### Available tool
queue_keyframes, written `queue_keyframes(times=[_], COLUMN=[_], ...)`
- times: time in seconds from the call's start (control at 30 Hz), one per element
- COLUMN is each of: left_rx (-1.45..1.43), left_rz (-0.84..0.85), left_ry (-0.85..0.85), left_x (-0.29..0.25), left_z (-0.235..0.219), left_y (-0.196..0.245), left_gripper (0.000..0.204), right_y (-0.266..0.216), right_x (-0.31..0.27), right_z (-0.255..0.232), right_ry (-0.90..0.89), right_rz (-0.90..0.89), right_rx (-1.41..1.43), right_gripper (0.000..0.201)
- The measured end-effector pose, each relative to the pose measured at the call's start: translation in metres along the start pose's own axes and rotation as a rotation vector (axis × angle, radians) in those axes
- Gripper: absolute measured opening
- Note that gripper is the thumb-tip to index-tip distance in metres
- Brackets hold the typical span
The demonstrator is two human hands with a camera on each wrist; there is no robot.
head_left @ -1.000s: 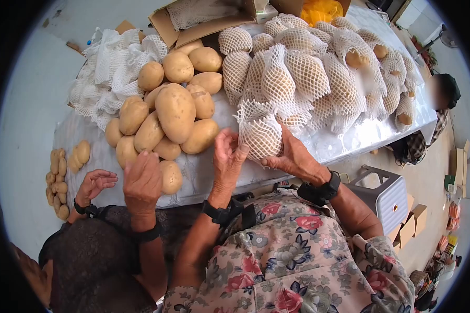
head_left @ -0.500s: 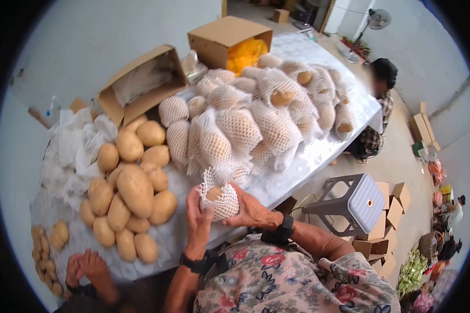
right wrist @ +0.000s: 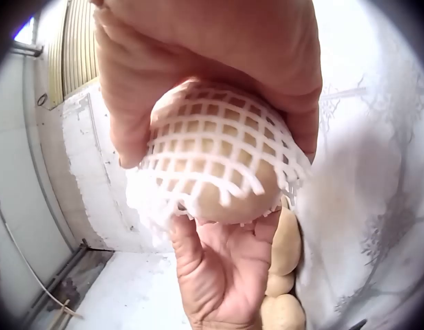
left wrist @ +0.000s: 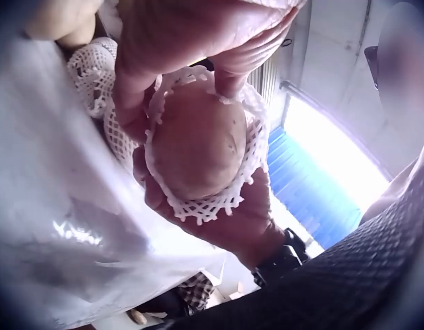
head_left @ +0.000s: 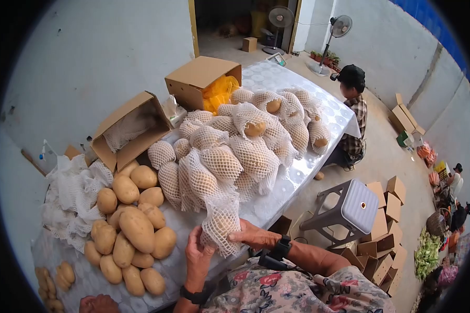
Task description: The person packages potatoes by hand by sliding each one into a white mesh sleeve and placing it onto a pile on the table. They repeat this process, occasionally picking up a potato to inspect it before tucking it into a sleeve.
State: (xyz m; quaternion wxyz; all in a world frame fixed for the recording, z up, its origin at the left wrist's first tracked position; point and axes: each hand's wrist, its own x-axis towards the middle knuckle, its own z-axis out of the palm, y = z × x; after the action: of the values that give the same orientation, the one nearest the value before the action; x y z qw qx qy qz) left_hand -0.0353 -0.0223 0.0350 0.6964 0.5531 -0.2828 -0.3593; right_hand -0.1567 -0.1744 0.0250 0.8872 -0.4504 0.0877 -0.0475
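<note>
In the head view, both hands hold a potato in a white foam net sleeve [head_left: 220, 224] at the table's front edge. My left hand [head_left: 197, 261] grips its left side, and my right hand [head_left: 256, 235] has the thumb on the net and fingers around the right side. The left wrist view shows the potato's bare end [left wrist: 198, 137], ringed by the net's ragged edge, with a thumb tip at that rim. From the right wrist, the mesh stretches over the potato between the right hand [right wrist: 212, 41] above and the left hand [right wrist: 226, 275] below.
Bare potatoes [head_left: 136, 229] are heaped left of the hands, beside a pile of empty net sleeves [head_left: 73, 193]. Several netted potatoes [head_left: 250, 156] lie just beyond. Two cardboard boxes [head_left: 193, 83] stand at the back. A grey stool [head_left: 344, 208] is on the right; another person's hand [head_left: 98, 303] shows lower left.
The head view has tilted up and shows more of the room. The netted potato has turned in the hands, its net now standing up above it. The other person's hands have dropped mostly out of view.
</note>
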Motion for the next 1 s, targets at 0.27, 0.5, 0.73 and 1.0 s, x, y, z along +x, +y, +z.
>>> queue_keyframes(times=[0.27,0.5,0.73,1.0], left_rx=[0.329,-0.016,-0.042,0.047], left_rz=[-0.031,0.072,-0.050,0.089], left_ry=[0.008,0.190,-0.045,0.032], left_x=[-0.020,-0.004,-0.011,-0.006], left_z=[-0.011,-0.024,0.007,0.000], left_y=[0.007,0.040,0.017,0.015], left_gripper=[0.069,0.084,0.081,0.081], right_y=[-0.007,0.000,-0.020,-0.041], right_x=[0.011,0.015,0.017,0.011], right_z=[0.011,0.013,0.040,0.042], right_ry=[0.052,0.012,0.063,-0.079], right_rz=[-0.151,-0.079,-0.173,-0.162], right_rx=[0.239,0.111,-0.241,-0.400], right_gripper=[0.069,0.071,0.087,0.094])
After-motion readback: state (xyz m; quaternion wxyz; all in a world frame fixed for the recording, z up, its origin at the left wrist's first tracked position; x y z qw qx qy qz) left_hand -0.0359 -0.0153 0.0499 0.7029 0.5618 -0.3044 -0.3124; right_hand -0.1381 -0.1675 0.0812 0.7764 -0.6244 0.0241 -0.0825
